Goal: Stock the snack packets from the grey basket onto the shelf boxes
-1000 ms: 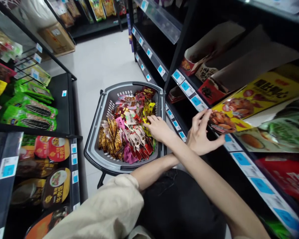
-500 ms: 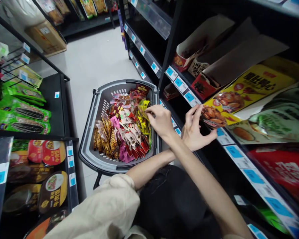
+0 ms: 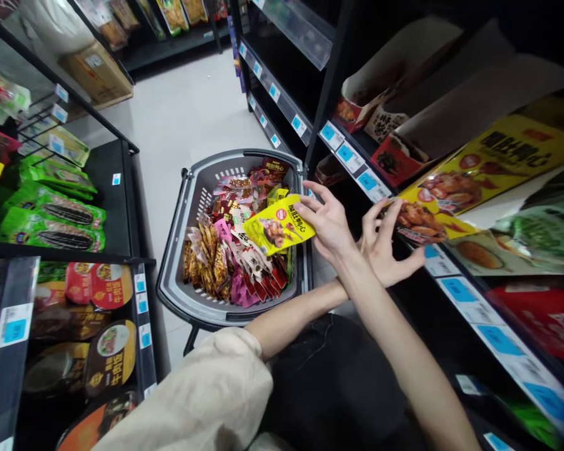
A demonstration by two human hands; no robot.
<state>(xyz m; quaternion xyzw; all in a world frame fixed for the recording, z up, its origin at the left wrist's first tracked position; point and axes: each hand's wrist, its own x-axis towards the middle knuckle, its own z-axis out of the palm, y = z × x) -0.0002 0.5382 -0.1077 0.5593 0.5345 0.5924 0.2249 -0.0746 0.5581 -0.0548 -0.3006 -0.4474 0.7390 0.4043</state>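
Note:
My arms are crossed in front of me. My right hand (image 3: 326, 227) pinches a yellow snack packet (image 3: 278, 233) and holds it above the right side of a grey shopping basket (image 3: 178, 250). The basket is full of several mixed small snack packets (image 3: 230, 257). My left hand (image 3: 386, 247), in a beige sleeve, reaches under the right arm to the shelf. Its fingers are spread and rest against the front edge of a yellow display box (image 3: 455, 188) printed like the packet.
A black shelf unit (image 3: 329, 94) with blue price tags (image 3: 357, 166) stands close on the right, holding open cartons and a green box (image 3: 536, 238). On the left are shelves with green packets (image 3: 51, 213) and round bowls (image 3: 108, 351). A pale aisle floor (image 3: 188, 119) runs ahead.
My right hand has lifted a yellow packet out of the basket and moved it up and to the right. My left hand stays at the yellow display box.

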